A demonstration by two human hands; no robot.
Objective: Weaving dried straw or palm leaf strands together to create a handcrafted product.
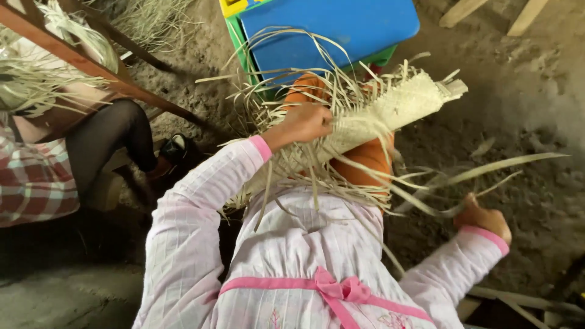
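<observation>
**Weaving a palm-leaf mat across the lap**

The person sits over a dirt floor [524, 122] with a partly woven palm-leaf mat [396, 106] laid across an orange-clad knee [365, 161], its finished end pointing toward the upper right and loose unwoven strips fanning out along its edges. The left hand [304, 122] rests on the middle of the mat with fingers curled closed around the weave and a few strands, pinning it to the knee. The right hand [484, 218] is well apart, low at the right, fingers closed on one long loose leaf strip [487, 170] that runs back toward the mat's near edge.

Judged from this, the step in hand is drawing a single strip out taut before it is worked into the weave. The next move would call for a steady hold on the mat, and for the strip to be guided over and under its neighbours without twisting or splitting.

A blue plastic stool [329, 27] stands just beyond the knee. At the left edge another person's dark-clad leg [109, 143] and a wooden frame [91, 67] with more dried leaves are visible.
</observation>
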